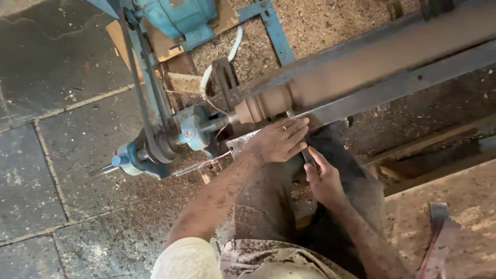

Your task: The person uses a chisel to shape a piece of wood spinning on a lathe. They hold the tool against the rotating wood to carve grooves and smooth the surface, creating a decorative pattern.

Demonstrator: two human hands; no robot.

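Dusty sleeves and trousers [268,196] are filling the bottom of my view, flecked all over with sawdust. From there I am watching both forearms reaching up toward a wood lathe. My left hand [279,140] is lying palm down with the fingers stretched flat, pressing on the metal tool rest [361,101] just beside the turned end of the wooden spindle [361,62]. My right hand [323,178] is closing around the handle of a dark chisel [308,155], whose blade is running up under the left hand's fingers toward the spindle; I cannot tell whether the tip is touching the wood. The spindle is lying across the upper right, its beaded end [263,106] meeting the blue headstock [194,132], where a belt [139,77] is running up to a blue motor [178,15]. Sawdust is covering the stone floor [62,155].
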